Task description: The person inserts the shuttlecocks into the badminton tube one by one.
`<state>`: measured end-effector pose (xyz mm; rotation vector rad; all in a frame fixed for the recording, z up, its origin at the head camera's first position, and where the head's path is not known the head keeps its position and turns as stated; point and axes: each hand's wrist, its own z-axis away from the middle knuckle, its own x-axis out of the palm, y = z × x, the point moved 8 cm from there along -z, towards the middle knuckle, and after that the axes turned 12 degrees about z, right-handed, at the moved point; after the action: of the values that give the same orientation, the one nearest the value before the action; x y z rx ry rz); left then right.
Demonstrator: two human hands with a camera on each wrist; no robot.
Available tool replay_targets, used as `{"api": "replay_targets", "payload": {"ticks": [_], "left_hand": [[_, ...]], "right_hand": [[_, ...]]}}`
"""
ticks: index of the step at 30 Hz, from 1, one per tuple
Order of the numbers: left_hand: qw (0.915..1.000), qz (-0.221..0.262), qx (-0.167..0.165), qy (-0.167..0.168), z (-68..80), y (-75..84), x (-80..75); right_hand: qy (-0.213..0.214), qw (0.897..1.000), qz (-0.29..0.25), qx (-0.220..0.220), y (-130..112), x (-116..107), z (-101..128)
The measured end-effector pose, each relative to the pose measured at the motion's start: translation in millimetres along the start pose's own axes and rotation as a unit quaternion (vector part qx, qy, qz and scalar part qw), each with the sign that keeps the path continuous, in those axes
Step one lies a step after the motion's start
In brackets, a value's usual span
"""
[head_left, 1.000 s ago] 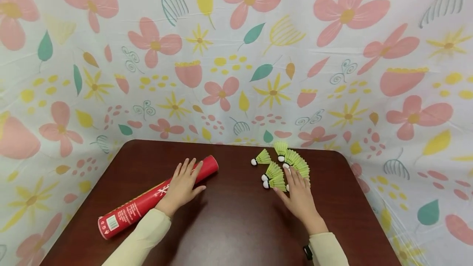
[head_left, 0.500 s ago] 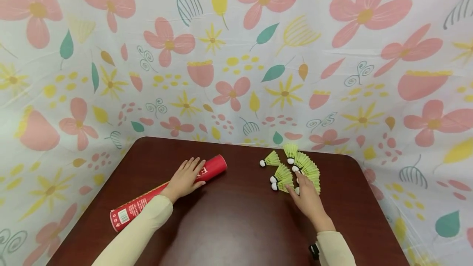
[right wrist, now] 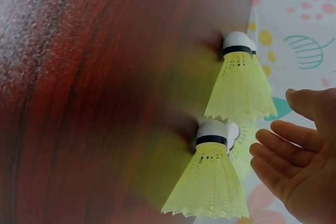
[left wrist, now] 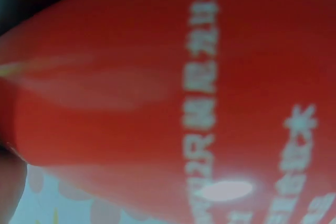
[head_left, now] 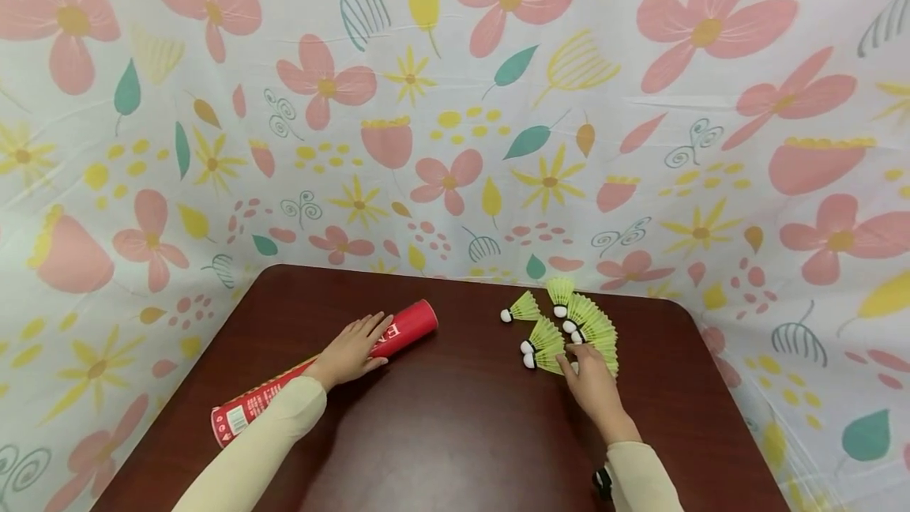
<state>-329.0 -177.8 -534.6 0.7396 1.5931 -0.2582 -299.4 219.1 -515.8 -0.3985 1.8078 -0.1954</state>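
Observation:
A long red shuttlecock tube (head_left: 415, 325) lies slantwise on the left of the table. My left hand (head_left: 347, 355) rests across its middle with the fingers extended. In the left wrist view the tube (left wrist: 131, 114) fills the frame, printed with white characters. On the right, several yellow shuttlecocks (head_left: 583, 313) with white heads lie grouped. My right hand (head_left: 596, 392) is at the near side of this group, fingertips over the nearest ones and partly hiding them. In the right wrist view its fingers are loosely bent beside two shuttlecocks (right wrist: 210, 182), with nothing between fingers and thumb.
The dark brown table (head_left: 441, 417) has rounded far corners. Behind it and at both sides hangs a white flower-printed cloth (head_left: 455, 117). One shuttlecock (head_left: 524, 306) lies a little apart, left of the group.
The head view has shifted slightly. My left hand has slid down the tube, uncovering printed letters near its far end. My right hand has drawn back a little, its fingers more bent.

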Motion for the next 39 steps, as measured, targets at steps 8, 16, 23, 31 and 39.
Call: {"api": "replay_targets", "payload": {"ticks": [8, 16, 23, 31, 39], "left_hand": [[0.9995, 0.008, 0.03, -0.001, 0.1, 3.1, 1.4], [0.9988, 0.031, 0.037, -0.004, -5.9, 7.9, 0.2], [0.9991, 0.032, 0.024, -0.014, -4.6, 10.3, 1.0], [0.9987, 0.039, 0.032, -0.009, 2.5, 14.2, -2.3], [0.9982, 0.027, 0.053, 0.008, 1.1, 17.3, -6.6]], "right_hand": [[0.02, 1.0, -0.01, -0.011, 0.8, 1.3, 3.8], [0.021, 1.0, -0.016, 0.016, 9.3, 0.7, 5.5], [0.024, 0.999, -0.03, 0.015, 11.2, 1.2, 9.7], [0.04, 0.998, -0.046, 0.008, 11.3, 2.2, 8.1], [0.053, 0.997, -0.048, 0.001, 14.4, -2.1, 5.7]]}}
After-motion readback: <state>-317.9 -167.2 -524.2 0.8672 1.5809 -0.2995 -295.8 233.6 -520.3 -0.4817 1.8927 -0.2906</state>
